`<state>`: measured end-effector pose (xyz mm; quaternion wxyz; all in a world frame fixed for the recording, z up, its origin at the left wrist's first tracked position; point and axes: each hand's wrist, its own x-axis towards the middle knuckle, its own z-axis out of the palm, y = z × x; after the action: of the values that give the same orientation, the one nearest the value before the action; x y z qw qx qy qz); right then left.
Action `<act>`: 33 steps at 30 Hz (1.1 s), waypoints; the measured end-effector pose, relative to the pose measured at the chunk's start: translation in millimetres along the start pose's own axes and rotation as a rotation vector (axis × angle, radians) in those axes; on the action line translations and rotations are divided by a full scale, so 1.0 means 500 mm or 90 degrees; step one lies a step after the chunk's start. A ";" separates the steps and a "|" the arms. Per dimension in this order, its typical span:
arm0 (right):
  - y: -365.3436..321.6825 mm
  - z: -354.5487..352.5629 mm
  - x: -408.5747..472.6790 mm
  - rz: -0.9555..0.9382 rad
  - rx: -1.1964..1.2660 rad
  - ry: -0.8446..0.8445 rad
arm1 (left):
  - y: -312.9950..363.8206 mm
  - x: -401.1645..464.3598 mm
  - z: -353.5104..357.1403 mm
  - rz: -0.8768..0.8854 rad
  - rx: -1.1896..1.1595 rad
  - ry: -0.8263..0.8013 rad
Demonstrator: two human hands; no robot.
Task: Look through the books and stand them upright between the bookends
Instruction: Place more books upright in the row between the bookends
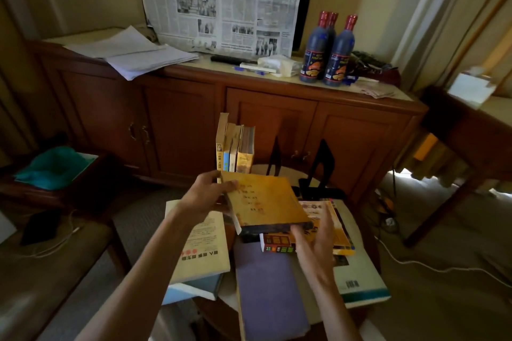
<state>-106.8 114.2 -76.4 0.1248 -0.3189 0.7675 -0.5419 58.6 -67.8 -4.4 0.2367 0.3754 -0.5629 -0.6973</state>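
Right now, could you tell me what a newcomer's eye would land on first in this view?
Most likely the orange-covered book held over the table at centre: the left hand has a grip on its far corner, the right hand meets its near edge. Just behind, four books already stand upright left of two black bookends. Further back, a newspaper hangs over the wooden sideboard, with dark red-capped bottles to its right.

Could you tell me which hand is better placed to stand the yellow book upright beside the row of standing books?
Probably the left hand: it grips the yellow book nearest the standing books, while the right hand only supports the near edge.
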 end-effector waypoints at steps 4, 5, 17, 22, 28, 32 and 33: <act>-0.003 0.017 -0.009 -0.205 -0.229 -0.113 | 0.046 -0.007 0.031 0.010 0.067 -0.004; -0.007 0.025 -0.006 -0.231 -0.267 -0.132 | 0.054 -0.010 0.041 0.012 0.077 -0.010; -0.060 0.090 0.075 -0.072 -0.091 -0.051 | -0.096 0.064 -0.038 0.030 0.493 0.137; -0.065 0.156 0.132 -0.018 0.012 0.024 | -0.234 0.080 -0.053 0.028 0.698 0.157; -0.057 0.250 0.227 0.064 0.071 -0.029 | -0.274 0.084 -0.048 0.078 0.770 0.224; -0.025 0.284 0.278 0.073 0.050 -0.149 | -0.280 0.088 -0.049 0.077 0.799 0.239; -0.014 0.279 0.284 0.067 0.037 -0.210 | -0.282 0.089 -0.050 0.073 0.807 0.240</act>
<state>-137.9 -80.7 -101.1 0.2864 -0.3595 0.7362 -0.4967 64.2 -80.7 -153.8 0.1011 0.5270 -0.8321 -0.1403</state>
